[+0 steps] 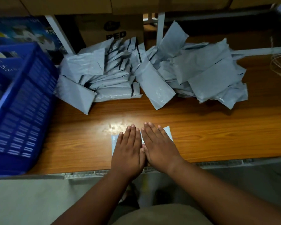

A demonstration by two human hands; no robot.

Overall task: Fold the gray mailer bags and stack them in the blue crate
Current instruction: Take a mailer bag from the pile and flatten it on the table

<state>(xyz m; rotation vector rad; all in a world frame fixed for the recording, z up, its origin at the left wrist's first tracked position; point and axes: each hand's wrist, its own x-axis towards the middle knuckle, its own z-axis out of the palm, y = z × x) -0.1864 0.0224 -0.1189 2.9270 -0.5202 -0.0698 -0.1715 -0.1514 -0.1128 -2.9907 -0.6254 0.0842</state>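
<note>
Gray plastic shows at the edges of the folded mailer bag (168, 132) you have pinned flat near the counter's (217, 135) front edge. Your left hand (128, 151) and right hand (159, 146) lie side by side on it, fingers straight and together, palms pressing down. Beyond them sits the loose heap of gray mailer bags (152, 70). The blue crate (23, 103) stands at your left, on the counter's end.
</note>
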